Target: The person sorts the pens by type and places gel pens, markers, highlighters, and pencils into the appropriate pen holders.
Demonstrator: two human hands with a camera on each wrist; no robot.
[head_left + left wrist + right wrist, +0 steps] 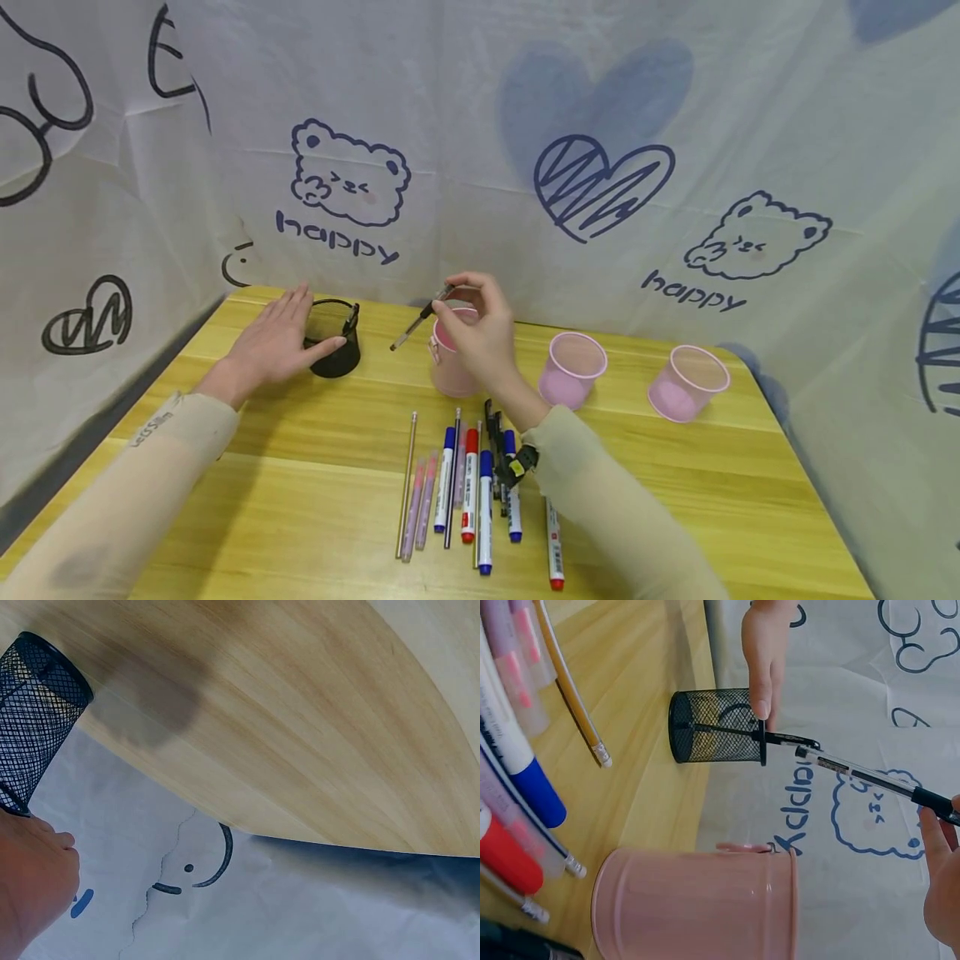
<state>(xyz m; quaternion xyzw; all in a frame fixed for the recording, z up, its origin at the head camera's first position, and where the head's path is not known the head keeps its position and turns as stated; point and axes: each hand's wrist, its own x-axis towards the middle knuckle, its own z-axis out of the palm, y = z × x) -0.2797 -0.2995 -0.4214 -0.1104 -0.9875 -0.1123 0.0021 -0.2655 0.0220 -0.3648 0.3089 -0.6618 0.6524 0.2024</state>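
Note:
My right hand (483, 329) pinches a clear-barrelled pen (422, 317) with a black grip between thumb and fingertips. It is held in the air above the left side of a pink cup (456, 367), its tip slanting down toward a black mesh pen holder (335, 357). In the right wrist view, the held pen (870, 776) overlaps the top of a black pen (791, 739) standing in the mesh holder. My left hand (273, 337) rests at the holder's rim, fingers straight along its left side and thumb laid over the front.
Two more pink cups, a middle one (567, 390) and a right one (681, 397), stand to the right. Several markers, such as a red one (470, 487), pencils (407, 487) and pens lie in front on the wooden table (300, 517). A printed cloth (465, 167) hangs behind.

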